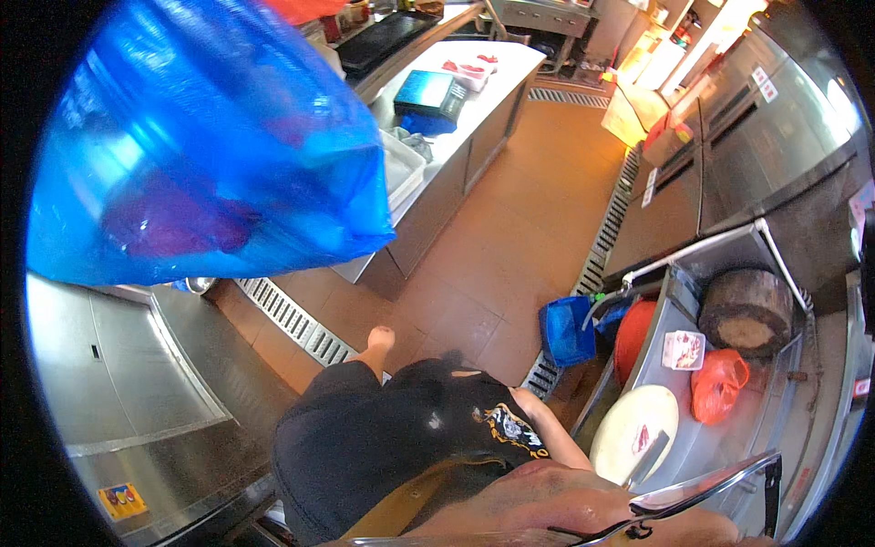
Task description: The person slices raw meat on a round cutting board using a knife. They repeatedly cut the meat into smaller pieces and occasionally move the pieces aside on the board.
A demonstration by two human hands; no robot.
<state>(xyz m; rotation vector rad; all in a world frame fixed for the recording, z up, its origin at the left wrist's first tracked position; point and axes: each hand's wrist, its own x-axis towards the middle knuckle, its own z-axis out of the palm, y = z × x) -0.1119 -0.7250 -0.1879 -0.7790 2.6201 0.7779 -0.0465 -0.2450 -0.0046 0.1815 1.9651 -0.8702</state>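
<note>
A big blue plastic bag fills the upper left, close in front of me. Something dark red shows through its film; what holds the bag up is out of sight. On my left, a bare arm with a rounded end comes out of my black sleeve; it is too small to tell hand from elbow, and I see no fingers. My right forearm bends back toward me, its hand hidden. To the right of it, a round pale cutting board bears a cleaver and a bit of red meat.
At right, a steel sink counter holds a log chopping block, a red plastic bag and a white tub. A blue basket stands beside the floor drain. A steel chest is at left, a white-topped counter ahead.
</note>
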